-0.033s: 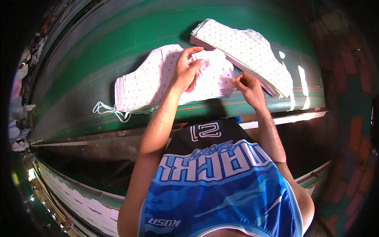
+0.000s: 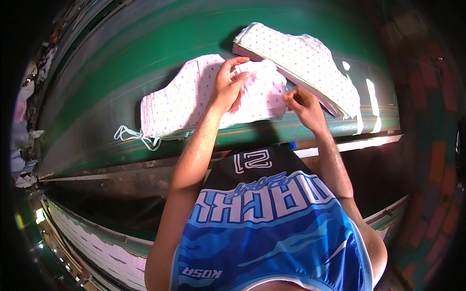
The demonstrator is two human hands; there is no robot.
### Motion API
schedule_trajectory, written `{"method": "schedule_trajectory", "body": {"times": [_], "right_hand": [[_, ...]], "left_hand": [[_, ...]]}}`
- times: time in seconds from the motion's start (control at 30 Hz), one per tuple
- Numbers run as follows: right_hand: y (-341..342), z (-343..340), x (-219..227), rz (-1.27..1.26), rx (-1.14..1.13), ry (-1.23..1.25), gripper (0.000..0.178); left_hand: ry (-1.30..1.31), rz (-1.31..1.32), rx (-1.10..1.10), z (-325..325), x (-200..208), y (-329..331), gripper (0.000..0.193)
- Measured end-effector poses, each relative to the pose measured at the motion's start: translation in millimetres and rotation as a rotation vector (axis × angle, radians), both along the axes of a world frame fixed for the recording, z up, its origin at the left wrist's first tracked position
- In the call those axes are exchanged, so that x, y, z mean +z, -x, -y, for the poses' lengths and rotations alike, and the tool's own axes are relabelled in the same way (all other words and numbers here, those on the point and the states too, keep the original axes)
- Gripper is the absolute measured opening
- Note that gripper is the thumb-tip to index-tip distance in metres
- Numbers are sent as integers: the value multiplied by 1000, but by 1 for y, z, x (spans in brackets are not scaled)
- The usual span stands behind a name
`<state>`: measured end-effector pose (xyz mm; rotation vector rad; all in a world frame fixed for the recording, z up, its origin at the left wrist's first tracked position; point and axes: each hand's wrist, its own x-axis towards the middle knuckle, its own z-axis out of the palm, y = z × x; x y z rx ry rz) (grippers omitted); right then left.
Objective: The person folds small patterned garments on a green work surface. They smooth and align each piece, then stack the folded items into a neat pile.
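Two stacks of cut cloth pieces, white to pale pink with small coloured dots, lie on the green table. The nearer cloth stack has its curved edge facing away and pale cord loops at its left end. My left hand rests on the middle of this stack, thumb and forefinger apart. At the stack's right end, my right hand pinches the edge of the cloth between thumb and forefinger. How many layers it grips cannot be made out. Just beyond lies the other cloth stack, slanting down to the right.
The green table stretches away on the far side, with bright sun patches at the right. Its pale front edge runs close to my body. Piled cloth shows at the far left; a patterned brick-like floor lies at the right.
Almost nothing differs. My right hand has shifted very slightly left at the cloth edge; both stacks and my left hand stay in place.
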<state>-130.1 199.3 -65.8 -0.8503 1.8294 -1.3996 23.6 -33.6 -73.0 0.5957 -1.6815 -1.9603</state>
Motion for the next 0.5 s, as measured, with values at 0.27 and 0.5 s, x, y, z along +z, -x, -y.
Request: {"method": "schedule_trajectory", "body": {"times": [0.27,0.5], "right_hand": [[10,21,33,213,168,125,17],[23,71,48,164,131,147,17]], "left_hand": [[-119,-125,-105,5,-8,-8,47],[-178,-194,-336,7,13,-7,60]]}}
